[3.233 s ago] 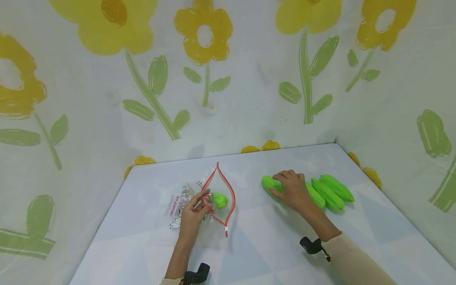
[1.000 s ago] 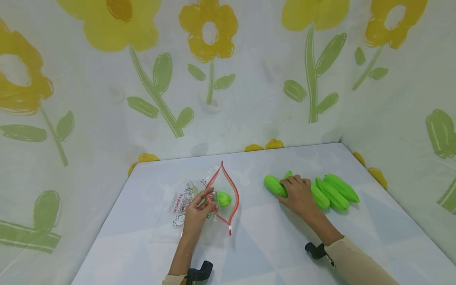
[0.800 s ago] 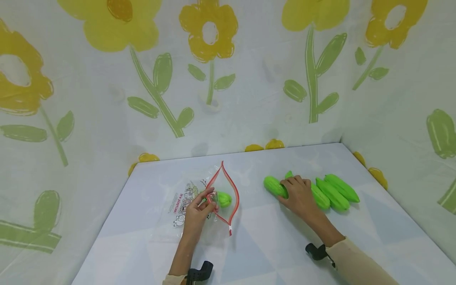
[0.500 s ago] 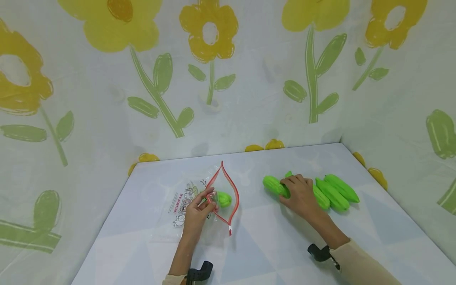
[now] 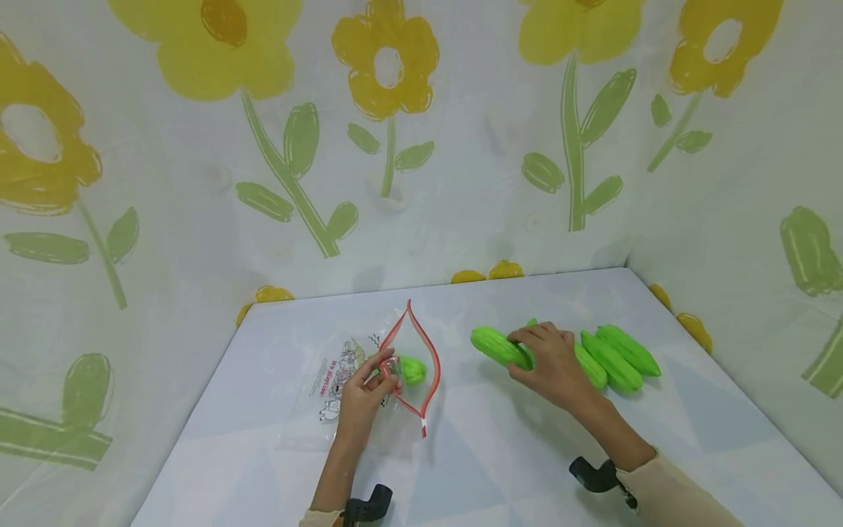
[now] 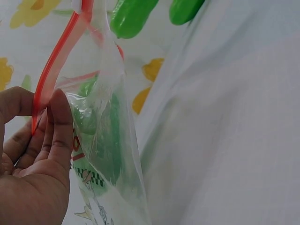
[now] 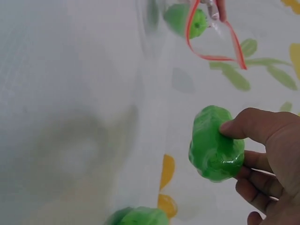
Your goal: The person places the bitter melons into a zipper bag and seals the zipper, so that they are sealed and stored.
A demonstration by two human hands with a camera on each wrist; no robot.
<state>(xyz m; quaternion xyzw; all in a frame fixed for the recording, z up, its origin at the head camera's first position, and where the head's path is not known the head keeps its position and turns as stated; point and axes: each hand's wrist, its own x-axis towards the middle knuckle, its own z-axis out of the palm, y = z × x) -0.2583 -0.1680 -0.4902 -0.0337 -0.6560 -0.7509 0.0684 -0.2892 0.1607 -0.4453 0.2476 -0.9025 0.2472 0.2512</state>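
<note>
My left hand [image 5: 361, 399] pinches the red zip edge of a clear zip-lock bag [image 5: 342, 375] printed with cartoon animals; the mouth gapes toward the right. Inside the bag lies a bright green ribbed cucumber [image 5: 413, 371], its end showing through the opening. In the left wrist view, thumb and fingers [image 6: 58, 110] squeeze the red strip. My right hand [image 5: 553, 366] grips another green cucumber [image 5: 495, 345] between thumb and fingers, its free end pointing left toward the bag. The right wrist view shows this cucumber [image 7: 213, 145] end-on, thumb on one side.
Several more green cucumbers [image 5: 612, 362] lie side by side on the pale table [image 5: 474, 454], right of my right hand and partly hidden behind it. A flower-print cloth [image 5: 454, 176] rises behind the table and along its sides.
My right hand has gone from reaching over the leftmost cucumber to gripping it; the cucumber has lately shifted left and tilted flatter. The left hand keeps its pinch on the bag.
</note>
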